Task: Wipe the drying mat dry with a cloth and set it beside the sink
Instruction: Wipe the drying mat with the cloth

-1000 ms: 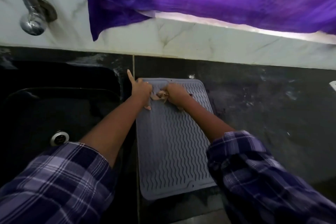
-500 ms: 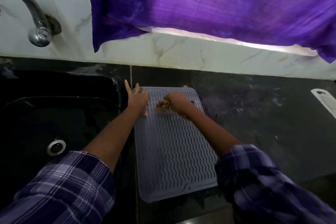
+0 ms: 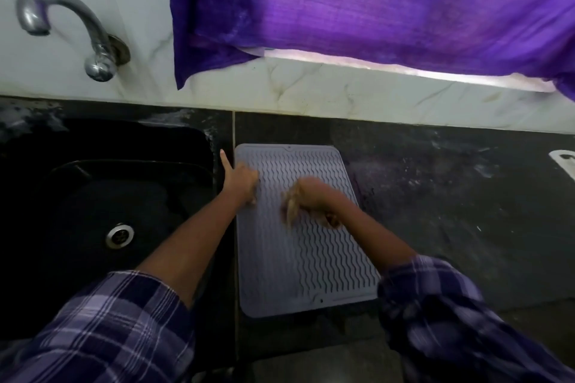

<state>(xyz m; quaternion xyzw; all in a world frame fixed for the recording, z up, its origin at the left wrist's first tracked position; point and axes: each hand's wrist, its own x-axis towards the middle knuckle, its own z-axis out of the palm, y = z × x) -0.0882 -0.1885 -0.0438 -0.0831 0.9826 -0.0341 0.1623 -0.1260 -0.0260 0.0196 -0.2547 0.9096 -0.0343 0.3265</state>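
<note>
My right hand (image 3: 314,196) bunches a tan cloth (image 3: 291,207) mid-mat; my left hand (image 3: 241,180) presses the drying mat (image 3: 311,258) at its sink-side edge, forefinger out. Mat lies on the bench (image 3: 451,196), long axis running toward me, unwiped half nearer

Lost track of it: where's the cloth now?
Bunched in the right hand, on the upper middle of the drying mat, right of the left hand.
</note>
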